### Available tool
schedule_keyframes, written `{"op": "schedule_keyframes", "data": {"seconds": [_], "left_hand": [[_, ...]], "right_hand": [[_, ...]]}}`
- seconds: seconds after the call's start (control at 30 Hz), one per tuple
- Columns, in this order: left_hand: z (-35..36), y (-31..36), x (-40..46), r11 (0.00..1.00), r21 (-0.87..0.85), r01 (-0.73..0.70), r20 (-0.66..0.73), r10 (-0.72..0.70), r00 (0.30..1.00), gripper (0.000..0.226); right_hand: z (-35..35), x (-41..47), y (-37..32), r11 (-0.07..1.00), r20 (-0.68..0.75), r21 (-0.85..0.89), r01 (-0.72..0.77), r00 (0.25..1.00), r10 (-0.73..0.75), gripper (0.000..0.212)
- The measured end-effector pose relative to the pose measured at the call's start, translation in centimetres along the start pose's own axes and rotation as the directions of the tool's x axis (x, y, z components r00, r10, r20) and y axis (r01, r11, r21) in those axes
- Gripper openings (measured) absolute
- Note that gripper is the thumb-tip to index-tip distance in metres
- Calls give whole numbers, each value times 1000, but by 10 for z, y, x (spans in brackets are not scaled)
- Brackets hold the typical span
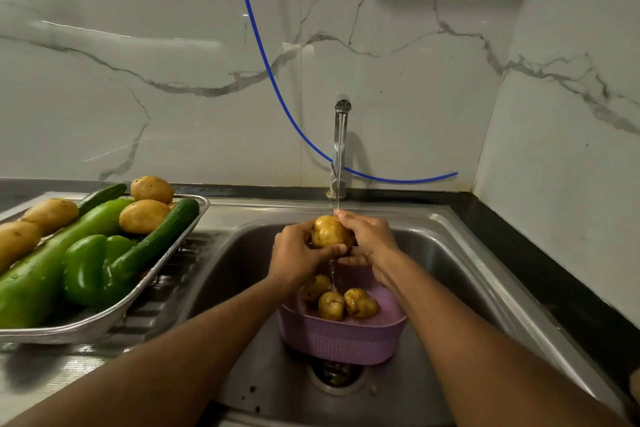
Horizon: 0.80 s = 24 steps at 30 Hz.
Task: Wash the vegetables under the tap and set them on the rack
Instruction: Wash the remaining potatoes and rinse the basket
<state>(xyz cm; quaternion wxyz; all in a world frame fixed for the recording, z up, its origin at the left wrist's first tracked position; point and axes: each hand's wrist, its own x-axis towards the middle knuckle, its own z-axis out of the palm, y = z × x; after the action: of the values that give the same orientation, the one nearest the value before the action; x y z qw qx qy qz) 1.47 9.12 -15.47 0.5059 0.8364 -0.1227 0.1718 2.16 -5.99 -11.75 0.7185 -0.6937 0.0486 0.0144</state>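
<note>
A yellow potato (329, 231) is held under the thin stream from the tap (340, 149), over the sink. My left hand (294, 258) cups it from the left with the thumb across its lower side. My right hand (372, 243) grips it from the right and above. Water runs off into a purple perforated basket (343, 340) below, which holds three more wet potatoes (331, 305). On the drainboard at the left stands a metal rack tray (114, 314) with potatoes (143, 217), cucumbers (156, 243), a long pale green gourd (52, 253) and a green pepper (86, 269).
The steel sink basin (450, 270) has its drain (336, 373) just in front of the basket. A blue hose (277, 90) hangs down the marble wall and runs behind the tap. A black counter edge (554, 270) borders the sink on the right.
</note>
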Motion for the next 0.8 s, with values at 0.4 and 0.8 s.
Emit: {"op": "schedule_keyframes", "data": {"seconds": [0.4,0.8], "left_hand": [[3,12,1,876,-331,351,220,-290,931,43],[7,2,8,778,-207,593,351,-507,787,78]], "right_hand": [[3,9,8,940,-138,-304,154,969,-204,29],[3,22,14,934,-52,-298,196,974,-221,48]]}}
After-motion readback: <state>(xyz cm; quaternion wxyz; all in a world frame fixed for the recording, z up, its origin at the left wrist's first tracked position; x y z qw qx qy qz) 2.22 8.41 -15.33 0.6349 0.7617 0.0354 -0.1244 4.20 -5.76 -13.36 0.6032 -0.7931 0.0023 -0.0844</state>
